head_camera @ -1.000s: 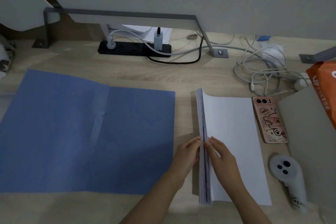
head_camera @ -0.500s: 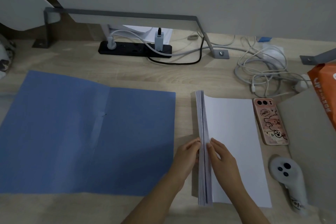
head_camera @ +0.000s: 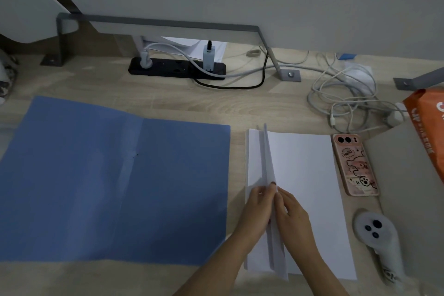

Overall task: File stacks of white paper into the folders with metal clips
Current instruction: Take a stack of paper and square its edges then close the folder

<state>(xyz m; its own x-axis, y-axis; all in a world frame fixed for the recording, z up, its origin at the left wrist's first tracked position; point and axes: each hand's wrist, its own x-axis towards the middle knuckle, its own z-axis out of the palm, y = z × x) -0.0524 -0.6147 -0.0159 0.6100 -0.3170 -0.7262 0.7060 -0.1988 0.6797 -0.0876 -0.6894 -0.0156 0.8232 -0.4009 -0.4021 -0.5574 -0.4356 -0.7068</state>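
Fingers (head_camera: 263, 193) of left hand (head_camera: 257, 211) and right hand (head_camera: 294, 220): closed from either side on a sheaf of white sheets (head_camera: 267, 158), pinching it upright on edge between them. Paper stack (head_camera: 305, 187): flat on the tabletop (head_camera: 192, 103) under both hands and the raised sheaf. Blue folder (head_camera: 115, 182): lying open just left of the stack, a narrow strip of tabletop between them.

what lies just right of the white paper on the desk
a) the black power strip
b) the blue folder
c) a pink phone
c: the pink phone lies camera side up along the right edge of the white paper; the blue folder lies open on its left.
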